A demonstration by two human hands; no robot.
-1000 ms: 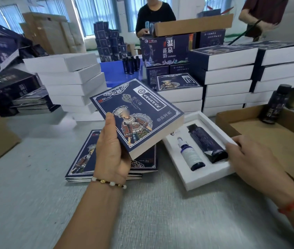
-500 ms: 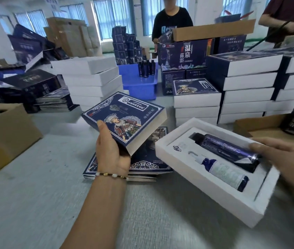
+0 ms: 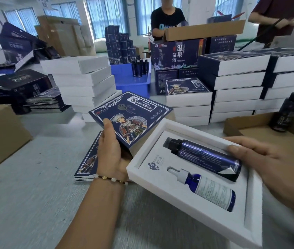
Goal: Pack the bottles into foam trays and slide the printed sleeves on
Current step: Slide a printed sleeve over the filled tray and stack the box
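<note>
Foam tray point(image 3: 162, 187): white, held above the bench point(image 3: 25, 203), gripped at its far edge by the right hand point(image 3: 275, 169). Contents: dark bottle point(image 3: 205, 157) and dropper bottle point(image 3: 209, 189), lying side by side in the cut-outs. Printed sleeve point(image 3: 133, 115): navy, held in the left hand point(image 3: 110, 151), touching the tray's far corner. Beneath: stack of flat sleeves point(image 3: 86, 164). Behind: piles of white boxes point(image 3: 83, 83).

A blue plastic bin point(image 3: 133, 83) sits far back on the grey table point(image 3: 25, 194), with brown cardboard boxes point(image 3: 65, 36) stacked by the windows point(image 3: 106, 13). Across the table stand a person in a black shirt point(image 3: 167, 17) and another in a dark red shirt point(image 3: 277, 15). An open cardboard carton point(image 3: 0, 137) rests at the left edge.
</note>
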